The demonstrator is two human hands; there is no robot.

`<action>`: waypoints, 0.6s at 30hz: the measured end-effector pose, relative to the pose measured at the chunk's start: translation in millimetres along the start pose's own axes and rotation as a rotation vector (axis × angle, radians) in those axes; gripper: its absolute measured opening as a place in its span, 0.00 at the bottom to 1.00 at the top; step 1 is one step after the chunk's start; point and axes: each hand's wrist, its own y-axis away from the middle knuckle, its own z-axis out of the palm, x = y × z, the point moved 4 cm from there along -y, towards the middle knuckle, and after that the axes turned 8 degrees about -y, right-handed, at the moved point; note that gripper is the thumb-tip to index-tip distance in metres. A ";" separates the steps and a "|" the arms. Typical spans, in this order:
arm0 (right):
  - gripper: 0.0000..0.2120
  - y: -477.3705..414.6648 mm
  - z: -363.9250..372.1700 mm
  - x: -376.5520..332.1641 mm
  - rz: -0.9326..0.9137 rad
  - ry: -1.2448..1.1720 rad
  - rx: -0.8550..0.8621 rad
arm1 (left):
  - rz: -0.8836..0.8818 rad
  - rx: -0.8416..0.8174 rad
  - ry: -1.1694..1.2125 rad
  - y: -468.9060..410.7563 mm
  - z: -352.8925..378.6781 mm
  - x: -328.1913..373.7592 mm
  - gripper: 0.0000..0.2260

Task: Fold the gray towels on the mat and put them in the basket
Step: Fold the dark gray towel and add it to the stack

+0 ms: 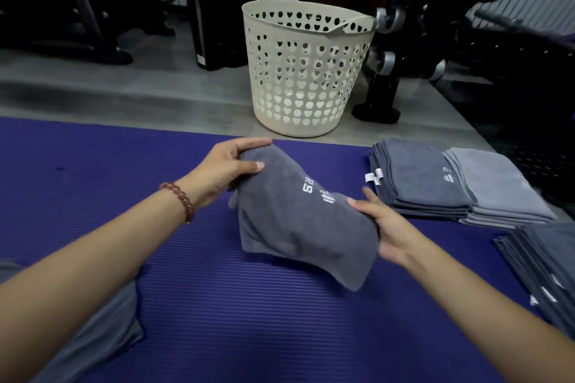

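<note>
Two hands hold one folded gray towel (298, 221) over the middle of the purple ribbed mat (217, 305). The left hand (224, 168) grips the towel's far end, with the thumb pressed on top and the fingers curled round the edge. The right hand (389, 227) grips the near right side, thumb on the upper face and fingers tucked beneath. The towel lies slanted between them, with white lettering showing on its upper face. Its nearest corner droops toward the mat and a shadow lies under it. A string of reddish beads (180, 199) circles the left wrist. Along the mat's right edge sit folded towels in piles: a darker gray stack (420, 183) with small white tags at its left side, a lighter gray stack (497, 193) touching it on the right, and a third dark stack (547, 274) nearer the mat's near right corner, partly cut off by the picture's edge. Beyond the mat's far edge, on the gray floor (155, 96), stands the cream basket (305, 71), upright, its wall pierced with heart-shaped holes and a handle at its rim; whether anything lies inside cannot be told. Gray fabric (102, 329) lies at the mat's near left corner under the left forearm; what it is cannot be told. Dark equipment (435, 50) stands behind the basket.
</note>
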 end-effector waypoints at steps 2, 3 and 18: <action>0.27 -8.1 -3.1 -15.9 -0.049 0.215 0.030 | -0.021 -0.036 -0.063 -5.8 -1.0 -6.8 0.20; 0.26 -12.5 -1.7 -22.6 -0.085 0.283 0.036 | -0.027 -0.038 -0.082 -9.5 -1.5 -9.1 0.20; 0.36 31.4 -52.1 56.2 -0.493 0.779 0.195 | -0.014 0.071 -0.070 40.6 41.5 -100.3 0.22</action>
